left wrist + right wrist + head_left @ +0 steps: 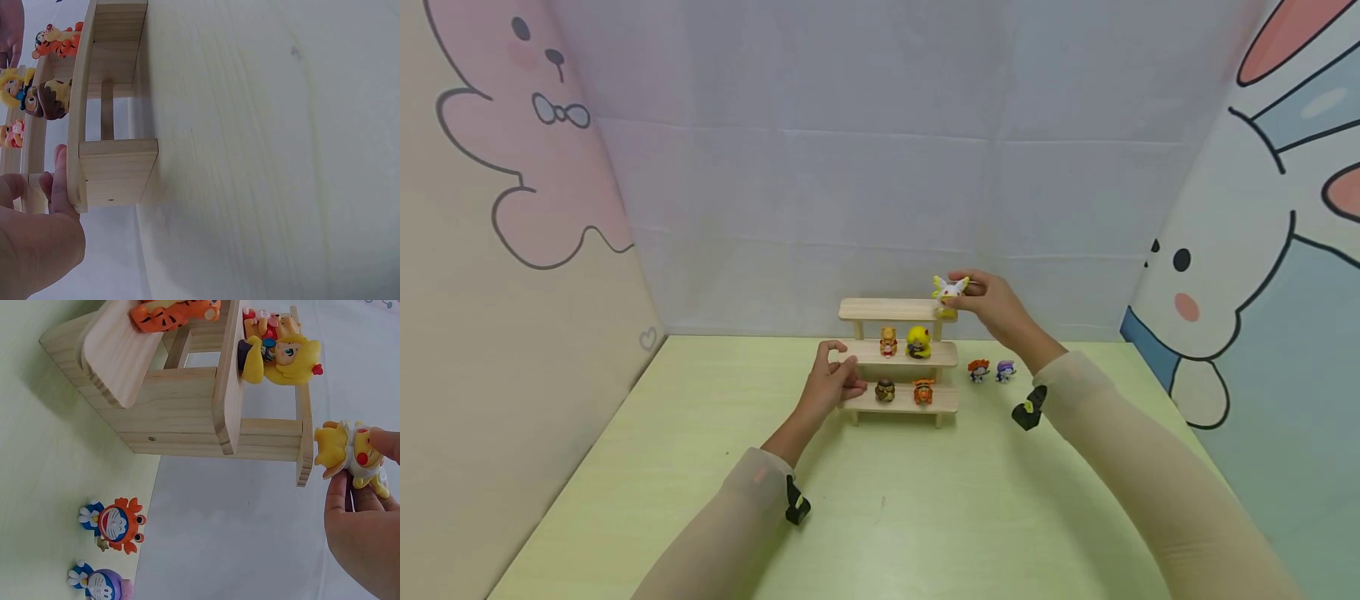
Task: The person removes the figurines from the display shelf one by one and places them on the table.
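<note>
My right hand pinches a yellow figurine in a white hood between thumb and fingers. The figurine is at the right end of the top board of a three-tier wooden shelf; whether its feet touch the board, I cannot tell. My left hand grips the shelf's left end, its fingers around the middle board's edge and touching the bottom board. On the middle tier stand a small orange bear figurine and a yellow-haired figurine. An owl figurine and a tiger figurine occupy the bottom tier.
Right of the shelf, two blue-and-white cat figurines stand on the table: one in an orange crab hood, one in a purple hat. A pale cloth backdrop hangs behind; printed panels flank both sides.
</note>
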`<move>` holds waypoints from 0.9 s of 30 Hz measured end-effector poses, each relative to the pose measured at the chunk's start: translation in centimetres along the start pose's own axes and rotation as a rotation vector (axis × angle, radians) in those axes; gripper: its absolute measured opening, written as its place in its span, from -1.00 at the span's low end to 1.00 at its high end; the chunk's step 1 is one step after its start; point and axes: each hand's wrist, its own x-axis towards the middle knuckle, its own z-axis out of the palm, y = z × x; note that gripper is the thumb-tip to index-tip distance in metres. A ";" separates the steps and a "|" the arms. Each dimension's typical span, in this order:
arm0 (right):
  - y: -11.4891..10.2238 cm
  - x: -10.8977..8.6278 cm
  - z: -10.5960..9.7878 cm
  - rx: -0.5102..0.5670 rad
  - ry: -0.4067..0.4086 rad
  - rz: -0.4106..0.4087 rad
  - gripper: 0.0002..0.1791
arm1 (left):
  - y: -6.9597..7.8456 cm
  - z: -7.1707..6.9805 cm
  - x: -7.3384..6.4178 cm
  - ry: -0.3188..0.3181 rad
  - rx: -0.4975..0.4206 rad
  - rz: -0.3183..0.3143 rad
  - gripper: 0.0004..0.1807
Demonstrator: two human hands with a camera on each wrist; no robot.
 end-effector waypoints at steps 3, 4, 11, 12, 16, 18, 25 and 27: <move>0.1 -0.3 -0.5 -0.005 0.001 -0.002 -0.38 | 0.1 -0.1 0.1 -0.013 -0.007 -0.011 -0.58; 0.2 -0.4 -0.7 -0.009 0.002 -0.003 -0.38 | 0.3 -0.1 0.0 -0.018 -0.006 -0.016 -0.59; 0.6 -1.1 -1.9 -0.039 0.018 0.017 -0.41 | 0.8 0.1 -0.4 -0.020 -0.003 -0.010 -0.61; 0.7 -1.1 -2.1 -0.045 0.020 0.020 -0.41 | 0.5 0.1 -0.2 -0.014 -0.002 -0.005 -0.61; 0.9 -1.4 -2.8 -0.040 0.030 0.031 -0.40 | 0.1 0.1 0.0 0.006 0.005 0.004 -0.61; 1.0 -1.6 -3.0 -0.039 0.033 0.033 -0.39 | 0.1 0.0 0.0 0.003 0.003 -0.002 -0.61; 1.5 -2.3 -3.9 -0.018 0.039 0.050 -0.42 | 0.4 -0.3 0.2 -0.028 -0.003 -0.029 -0.62; 1.8 -2.5 -4.3 -0.028 0.037 0.054 -0.42 | 0.5 -0.3 0.2 -0.030 0.000 -0.033 -0.63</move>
